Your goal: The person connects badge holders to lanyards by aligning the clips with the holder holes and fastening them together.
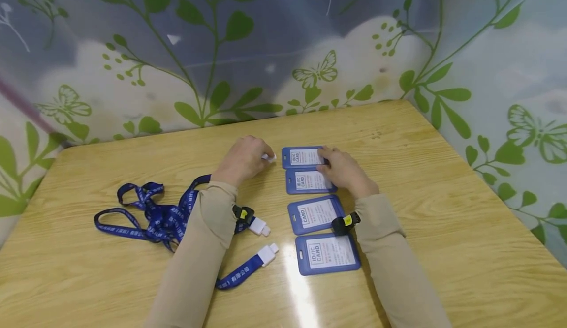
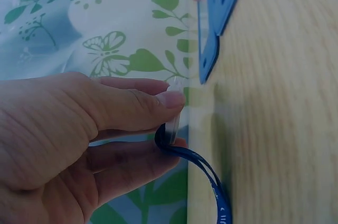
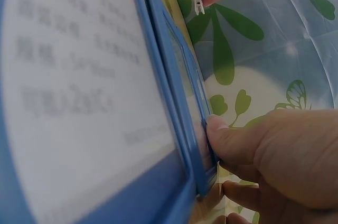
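My left hand (image 1: 243,160) pinches the white plastic clip (image 2: 172,126) of a blue lanyard (image 2: 202,161) between thumb and fingers, and the strap loops down below them. To the right, my right hand (image 1: 347,171) grips the right end of the farthest blue ID card holder (image 1: 303,157), thumb on its face. The holder's slotted end points toward the left hand, a small gap from the clip. Just nearer lies a second card holder (image 1: 307,181), close against the first. In the right wrist view, the white clip (image 3: 197,1) shows its forked end.
Two more card holders, a third (image 1: 312,215) and a nearest (image 1: 330,253), lie in the same column. Left of it is a tangled pile of blue lanyards (image 1: 166,220), partly behind the left forearm. Two white clips stick out rightward, one nearer (image 1: 267,254). A patterned wall (image 1: 248,72) borders the table.
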### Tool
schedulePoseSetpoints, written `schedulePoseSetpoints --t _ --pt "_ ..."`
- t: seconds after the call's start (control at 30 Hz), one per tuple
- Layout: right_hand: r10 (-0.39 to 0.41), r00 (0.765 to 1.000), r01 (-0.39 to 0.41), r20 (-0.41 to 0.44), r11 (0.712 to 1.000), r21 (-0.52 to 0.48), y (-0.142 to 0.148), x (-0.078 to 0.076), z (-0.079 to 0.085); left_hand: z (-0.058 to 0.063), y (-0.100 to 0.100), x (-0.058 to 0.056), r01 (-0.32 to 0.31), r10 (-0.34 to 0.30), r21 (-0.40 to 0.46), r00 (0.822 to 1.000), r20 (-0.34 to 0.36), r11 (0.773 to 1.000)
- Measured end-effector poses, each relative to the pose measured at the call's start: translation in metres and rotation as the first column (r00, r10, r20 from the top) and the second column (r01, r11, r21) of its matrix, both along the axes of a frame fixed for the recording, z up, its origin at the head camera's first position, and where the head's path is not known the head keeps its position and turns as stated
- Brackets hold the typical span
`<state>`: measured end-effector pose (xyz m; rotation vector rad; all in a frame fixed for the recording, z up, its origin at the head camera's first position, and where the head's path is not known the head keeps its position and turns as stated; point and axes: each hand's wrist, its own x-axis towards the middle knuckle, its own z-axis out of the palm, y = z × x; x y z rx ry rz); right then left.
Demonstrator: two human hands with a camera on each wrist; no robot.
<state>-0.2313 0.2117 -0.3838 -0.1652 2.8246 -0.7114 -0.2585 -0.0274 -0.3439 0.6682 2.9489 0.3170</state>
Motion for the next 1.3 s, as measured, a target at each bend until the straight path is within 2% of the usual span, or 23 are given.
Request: schedulePoseSetpoints --t 0.17,0.77,1.0,1.3 --pt "0.002 1.000 -0.002 -0.001 1.000 0.014 0.001 -0.001 -0.001 -0.005 0.002 0.000 -0.004 0.004 -0.002 1.000 0.000 1.000" --pt "-0.004 1.000 0.004 0.002 0.999 0.049 -0.001 -0.002 0.001 -0.017 0.005 -0.004 0.043 -0.043 -0.006 0.999 0.002 0.999" --pt "-0.005 0.999 0.008 -0.036 0.998 0.068 -0.003 -0.002 -0.002 -0.019 0.007 -0.005 0.060 -0.060 -0.014 0.998 -0.005 0.998" --pt "-0.022 0.998 0.026 -0.065 0.997 0.066 -0.006 -0.001 -0.001 -0.020 0.010 -0.004 0.017 -0.015 -0.037 0.999 0.035 0.999"
